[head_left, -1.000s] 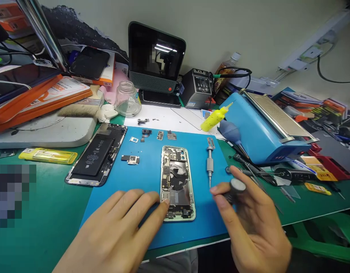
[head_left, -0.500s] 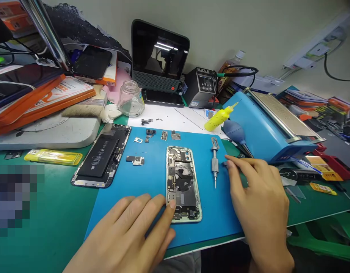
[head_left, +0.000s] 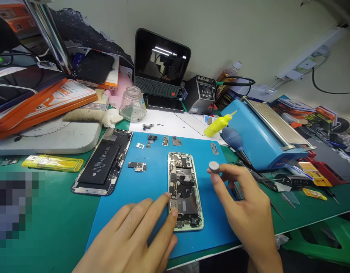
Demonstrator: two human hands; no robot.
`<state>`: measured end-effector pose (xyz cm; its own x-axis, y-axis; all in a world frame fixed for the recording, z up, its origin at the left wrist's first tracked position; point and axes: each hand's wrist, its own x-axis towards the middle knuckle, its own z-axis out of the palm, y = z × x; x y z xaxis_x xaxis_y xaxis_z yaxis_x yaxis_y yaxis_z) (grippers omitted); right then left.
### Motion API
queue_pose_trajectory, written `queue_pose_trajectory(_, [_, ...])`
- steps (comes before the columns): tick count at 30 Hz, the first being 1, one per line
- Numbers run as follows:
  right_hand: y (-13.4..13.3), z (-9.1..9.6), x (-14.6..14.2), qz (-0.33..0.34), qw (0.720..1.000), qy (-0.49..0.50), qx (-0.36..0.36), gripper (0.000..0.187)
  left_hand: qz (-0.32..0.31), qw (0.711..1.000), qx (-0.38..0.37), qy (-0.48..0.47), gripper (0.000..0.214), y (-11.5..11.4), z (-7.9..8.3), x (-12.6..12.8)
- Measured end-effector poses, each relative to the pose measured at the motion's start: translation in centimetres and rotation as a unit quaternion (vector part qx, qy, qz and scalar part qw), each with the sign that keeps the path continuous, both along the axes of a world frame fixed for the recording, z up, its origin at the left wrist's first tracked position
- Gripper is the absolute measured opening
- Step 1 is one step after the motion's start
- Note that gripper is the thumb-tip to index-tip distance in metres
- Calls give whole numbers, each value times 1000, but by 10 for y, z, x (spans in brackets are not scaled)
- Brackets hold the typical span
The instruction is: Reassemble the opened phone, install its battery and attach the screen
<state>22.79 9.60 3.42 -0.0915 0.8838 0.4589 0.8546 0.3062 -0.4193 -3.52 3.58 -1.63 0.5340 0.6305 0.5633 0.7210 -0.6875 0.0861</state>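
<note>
An opened phone body (head_left: 189, 197) with bare circuit parts lies on the blue mat (head_left: 152, 189). The fingers of my left hand (head_left: 137, 231) are stretched out, fingertips touching the phone's lower left side. To the phone's right, my right hand (head_left: 243, 201) grips a screwdriver (head_left: 214, 166); its round grey cap shows between thumb and fingers, while the shaft is mostly hidden. Left of the mat's middle lies a detached screen with a battery (head_left: 102, 163) on it. Small parts are set out along the mat, among them a camera module (head_left: 152, 137), a SIM tray (head_left: 140, 145) and a bracket (head_left: 137, 166).
A small metal plate (head_left: 214, 148) lies at the mat's upper right. Behind stand a glass jar (head_left: 132, 104), a yellow bottle (head_left: 218, 126) and a blue air blower (head_left: 231, 137). A blue machine (head_left: 254, 136) is at the right, a yellow packet (head_left: 52, 163) at the left.
My right hand has picked the screwdriver up from the mat and moved left with it, closer to the phone. My left hand stays at the phone's side.
</note>
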Motion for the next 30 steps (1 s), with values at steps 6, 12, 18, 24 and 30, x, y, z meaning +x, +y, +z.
queue_pose_trajectory(6, [-14,-3,4,28,999,9,26,8,-3,1000,-22,-12,30,1,1,-1])
queue_pose_trajectory(12, [-17,-5,4,26,999,13,43,19,-10,1000,-29,-1,32,0,1,-3])
queue_pose_trajectory(18, [-17,-7,3,34,998,-9,55,21,-6,999,-36,7,33,-2,1,-4])
queue_pose_trajectory(24, [-24,-8,-11,-47,976,199,79,41,-10,997,-81,-18,32,3,10,-4])
queue_pose_trajectory(30, [-29,-15,-10,-44,983,146,102,61,-11,994,-103,-28,32,4,15,-8])
